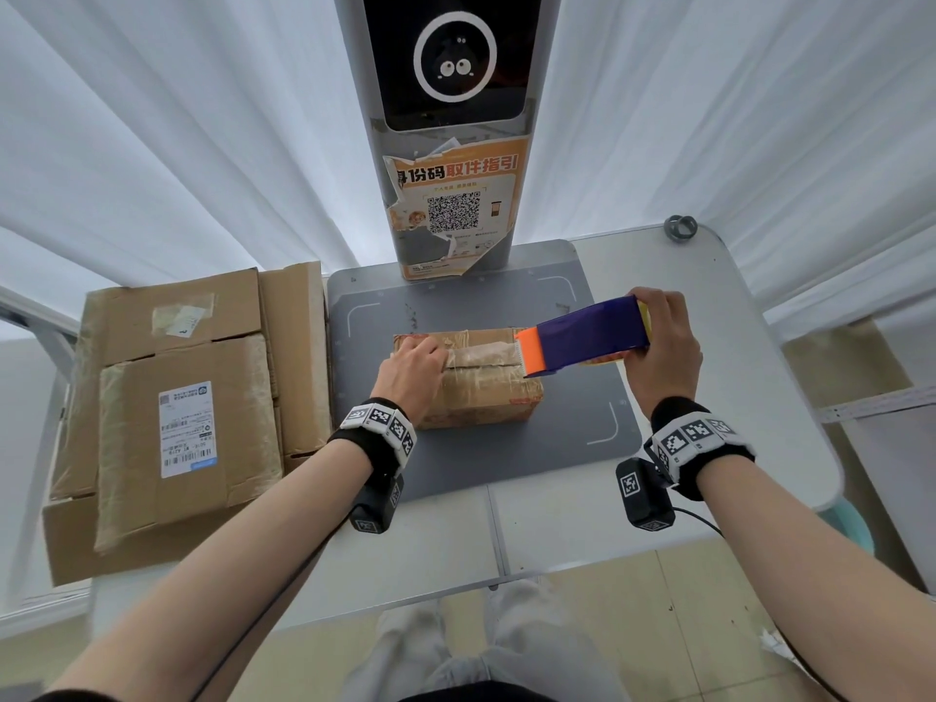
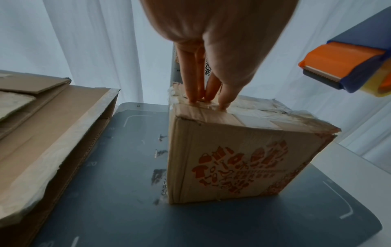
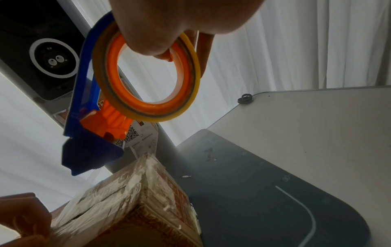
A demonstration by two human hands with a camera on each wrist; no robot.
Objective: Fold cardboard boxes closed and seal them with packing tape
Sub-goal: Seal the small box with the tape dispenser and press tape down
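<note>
Brown cardboard box [image 1: 476,377] is sitting on the grey counter mat [image 1: 572,412] while your left hand [image 1: 413,374] fingers [image 2: 224,98], straight and together, are pressing its taped seam, so keep your right hand [image 1: 663,347], clamped on the blue-and-orange tape dispenser [image 1: 587,336], pulling low and straight.

Head: high, looking down over the bench [image 1: 709,306]
Wrists: close, low, facing forward
Shared: all three catch the small box [image 1: 481,392] and grey mat [image 1: 572,423]

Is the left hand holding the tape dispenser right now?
No: the left hand presses its fingertips on the small cardboard box, while the right hand grips the tape dispenser.
</note>
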